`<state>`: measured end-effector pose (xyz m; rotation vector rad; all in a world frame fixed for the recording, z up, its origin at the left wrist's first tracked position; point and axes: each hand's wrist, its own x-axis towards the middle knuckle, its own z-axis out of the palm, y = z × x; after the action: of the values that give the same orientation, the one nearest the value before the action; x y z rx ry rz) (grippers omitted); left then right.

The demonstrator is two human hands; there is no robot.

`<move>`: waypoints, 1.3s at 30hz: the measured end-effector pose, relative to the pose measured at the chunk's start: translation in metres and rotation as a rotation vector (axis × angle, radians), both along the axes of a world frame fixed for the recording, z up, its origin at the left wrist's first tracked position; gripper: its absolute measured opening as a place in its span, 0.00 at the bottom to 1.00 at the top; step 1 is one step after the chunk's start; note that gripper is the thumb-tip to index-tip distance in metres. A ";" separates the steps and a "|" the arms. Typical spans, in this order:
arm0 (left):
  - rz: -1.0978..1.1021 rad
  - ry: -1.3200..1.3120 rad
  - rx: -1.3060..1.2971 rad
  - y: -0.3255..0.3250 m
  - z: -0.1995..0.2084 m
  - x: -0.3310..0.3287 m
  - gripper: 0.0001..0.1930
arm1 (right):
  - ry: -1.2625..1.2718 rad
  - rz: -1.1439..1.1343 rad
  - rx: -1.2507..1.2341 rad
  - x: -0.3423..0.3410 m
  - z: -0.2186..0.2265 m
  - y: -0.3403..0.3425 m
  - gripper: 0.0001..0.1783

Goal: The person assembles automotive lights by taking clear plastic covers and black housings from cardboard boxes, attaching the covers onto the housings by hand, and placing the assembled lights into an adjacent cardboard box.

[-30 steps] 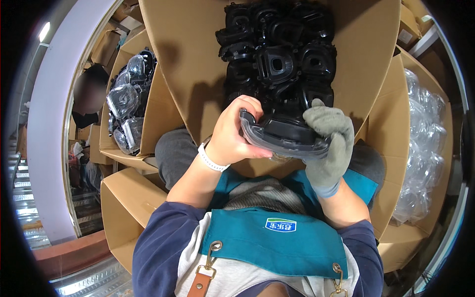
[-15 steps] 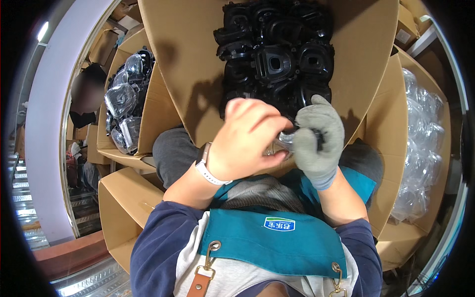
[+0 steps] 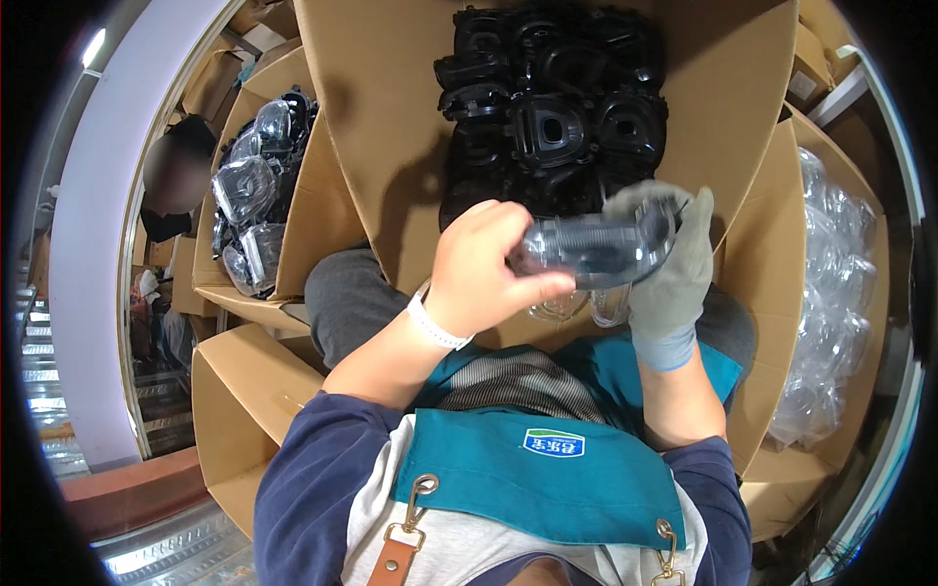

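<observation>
My left hand [image 3: 481, 266], bare, with a white band at the wrist, grips one end of a headlamp [image 3: 591, 252]. This part has a black housing and a clear, shiny cover, blurred by motion. My right hand [image 3: 676, 278], in a grey glove, is closed around the other end. Just below the headlamp, clear plastic covers [image 3: 560, 306] show between my hands; what they rest on is hard to make out. Beyond my hands, black lamp housings [image 3: 550, 130] are packed in a large cardboard box [image 3: 386, 117].
At the left, a carton [image 3: 318, 210] holds clear-fronted headlamps [image 3: 246, 188]. Clear plastic covers [image 3: 831, 293] fill another carton [image 3: 757, 322] at the right. An open carton [image 3: 239, 391] stands at the lower left. A person [image 3: 178, 176] is beyond the white post [image 3: 93, 225].
The headlamp has come into plain view between my hands, turned sideways. My hands have moved apart, the right one outward. The view has shifted slightly.
</observation>
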<state>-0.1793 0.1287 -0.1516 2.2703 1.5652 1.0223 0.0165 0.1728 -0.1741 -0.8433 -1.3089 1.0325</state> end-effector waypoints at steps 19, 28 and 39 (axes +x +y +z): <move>-0.128 -2.503 -1.047 -0.017 0.012 -0.055 0.14 | 0.253 -0.194 -0.205 0.004 -0.038 0.035 0.25; 0.373 -2.369 -0.289 -0.071 0.023 -0.241 0.24 | 0.434 -0.102 -0.399 -0.006 -0.051 0.037 0.27; 0.867 -1.584 0.237 0.079 -0.004 -0.375 0.23 | 0.296 -0.015 -0.501 -0.032 -0.068 0.030 0.24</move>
<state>-0.5548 0.2075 -0.1558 0.1240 1.4115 2.3048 -0.0151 0.2028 -0.2422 -1.0200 -0.8005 1.4432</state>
